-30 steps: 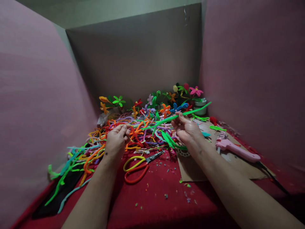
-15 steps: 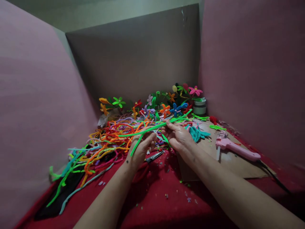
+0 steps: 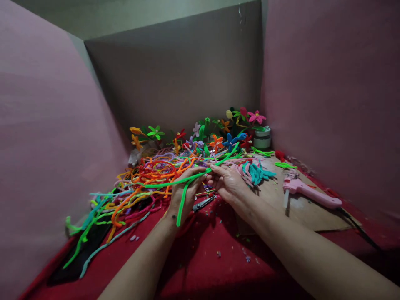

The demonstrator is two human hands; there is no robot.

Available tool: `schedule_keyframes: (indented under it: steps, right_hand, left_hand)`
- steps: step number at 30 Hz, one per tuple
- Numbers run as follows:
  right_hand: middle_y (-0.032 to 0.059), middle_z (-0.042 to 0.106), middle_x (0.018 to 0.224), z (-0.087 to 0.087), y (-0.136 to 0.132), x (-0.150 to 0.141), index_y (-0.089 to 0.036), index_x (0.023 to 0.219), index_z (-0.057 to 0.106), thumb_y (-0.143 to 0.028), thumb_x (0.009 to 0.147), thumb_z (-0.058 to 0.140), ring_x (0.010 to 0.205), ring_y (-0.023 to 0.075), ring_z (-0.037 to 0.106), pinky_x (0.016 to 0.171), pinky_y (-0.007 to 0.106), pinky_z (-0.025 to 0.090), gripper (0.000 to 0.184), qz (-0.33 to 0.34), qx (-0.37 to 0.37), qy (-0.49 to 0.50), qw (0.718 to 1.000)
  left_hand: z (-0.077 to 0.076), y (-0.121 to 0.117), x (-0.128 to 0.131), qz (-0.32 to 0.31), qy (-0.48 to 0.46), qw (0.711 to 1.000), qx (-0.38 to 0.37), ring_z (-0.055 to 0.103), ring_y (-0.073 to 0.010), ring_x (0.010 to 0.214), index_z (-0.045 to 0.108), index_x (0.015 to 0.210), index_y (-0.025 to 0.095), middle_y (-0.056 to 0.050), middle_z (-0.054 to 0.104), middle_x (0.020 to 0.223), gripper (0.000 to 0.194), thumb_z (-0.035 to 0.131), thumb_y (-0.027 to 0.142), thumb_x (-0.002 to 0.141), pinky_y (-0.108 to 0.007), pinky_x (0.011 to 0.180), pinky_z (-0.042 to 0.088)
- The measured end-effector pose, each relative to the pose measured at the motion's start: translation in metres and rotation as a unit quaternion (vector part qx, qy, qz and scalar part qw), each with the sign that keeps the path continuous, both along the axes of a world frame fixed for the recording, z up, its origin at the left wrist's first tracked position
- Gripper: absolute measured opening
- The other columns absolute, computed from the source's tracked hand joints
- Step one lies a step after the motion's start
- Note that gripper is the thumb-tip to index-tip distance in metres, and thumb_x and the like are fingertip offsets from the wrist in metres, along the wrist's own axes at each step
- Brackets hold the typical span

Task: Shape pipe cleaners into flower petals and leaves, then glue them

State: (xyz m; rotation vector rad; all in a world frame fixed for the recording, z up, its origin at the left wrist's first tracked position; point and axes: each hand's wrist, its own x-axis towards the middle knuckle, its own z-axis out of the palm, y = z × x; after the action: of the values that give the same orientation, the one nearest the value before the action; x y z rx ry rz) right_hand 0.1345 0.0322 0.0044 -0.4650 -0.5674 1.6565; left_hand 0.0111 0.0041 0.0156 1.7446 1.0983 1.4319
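Observation:
Bright green pipe cleaners (image 3: pixel 170 182) run across both hands, with one bent end hanging down over my left wrist. My left hand (image 3: pixel 187 187) is closed on them, its fingertips pinching near the middle. My right hand (image 3: pixel 226 180) pinches the same green strands beside the left fingertips, and their far end sticks up to the right. Scissors (image 3: pixel 203 204) lie on the red cloth just below the hands, their handles partly hidden behind my left hand. A heap of loose coloured pipe cleaners (image 3: pixel 153 166) spreads behind and left of my left hand.
A pink glue gun (image 3: pixel 312 195) rests on a cardboard sheet (image 3: pixel 303 218) at the right, beside teal pipe cleaner pieces (image 3: pixel 258 173). Pipe cleaner flowers (image 3: pixel 217 143) and a white jar (image 3: pixel 261 137) line the back. Pink panels (image 3: pixel 331 91) stand at both sides.
The green strands have shifted left and turned more steeply, and the bent end hangs lower. My left hand has come up to meet the right fingertips.

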Motion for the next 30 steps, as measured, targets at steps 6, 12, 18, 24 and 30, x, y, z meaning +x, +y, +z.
schedule_keyframes:
  steps: [6, 12, 18, 24, 30]
  right_hand:
    - [-0.0009, 0.058, 0.049, -0.001, 0.002, 0.005, -0.01, 0.071, 0.064, -0.012, 0.066, 0.064, 0.039, 0.0068, 0.051, 0.034, 0.015, 0.04, 0.006, 0.028, 0.014, -0.031, 0.999]
    - [-0.0004, 0.06, 0.051, 0.005, -0.002, 0.008, -0.01, 0.072, 0.065, -0.015, 0.064, 0.067, 0.037, 0.0062, 0.049, 0.031, 0.014, 0.036, 0.01, 0.073, 0.076, -0.089, 0.99]
    - [-0.0008, 0.061, 0.051, 0.002, -0.003, 0.007, -0.011, 0.07, 0.064, -0.018, 0.062, 0.069, 0.037, 0.0065, 0.051, 0.032, 0.014, 0.038, 0.012, 0.084, 0.121, -0.115, 0.982]
    - [-0.0009, 0.06, 0.054, 0.003, -0.006, 0.006, -0.011, 0.078, 0.064, -0.017, 0.063, 0.07, 0.04, 0.0069, 0.051, 0.034, 0.015, 0.039, 0.018, 0.102, 0.129, -0.092, 0.982]
    - [-0.0009, 0.062, 0.06, 0.004, -0.007, 0.004, -0.014, 0.081, 0.058, -0.013, 0.063, 0.07, 0.044, 0.008, 0.054, 0.033, 0.014, 0.037, 0.022, 0.109, 0.098, -0.029, 0.989]
  left_hand:
    - [-0.002, 0.006, -0.018, -0.124, 0.016, 0.992, 0.012, 0.06, -0.0214, 0.092, 0.07, 0.09, 0.02, -0.007, 0.066, 0.097, 0.021, 0.063, 0.026, 0.072, -0.032, 0.083, 0.046]
    - [0.01, 0.003, -0.021, -0.189, -0.109, 0.963, -0.16, 0.065, -0.0199, 0.077, 0.065, 0.093, 0.015, -0.007, 0.07, 0.084, 0.021, 0.059, 0.027, 0.077, -0.035, 0.076, 0.049]
    - [0.006, 0.005, -0.018, -0.172, -0.106, 0.958, -0.202, 0.064, -0.014, 0.065, 0.062, 0.08, 0.012, -0.005, 0.069, 0.073, 0.018, 0.068, 0.025, 0.068, -0.025, 0.065, 0.048]
    - [0.006, 0.002, -0.015, -0.142, -0.149, 0.954, -0.218, 0.055, -0.0075, 0.049, 0.059, 0.076, 0.013, 0.0, 0.063, 0.062, 0.016, 0.067, 0.025, 0.07, -0.021, 0.053, 0.045]
    - [0.012, -0.001, -0.009, -0.122, -0.252, 0.945, -0.167, 0.049, -0.005, 0.044, 0.054, 0.077, 0.016, 0.002, 0.06, 0.067, 0.017, 0.067, 0.021, 0.068, -0.017, 0.039, 0.04]
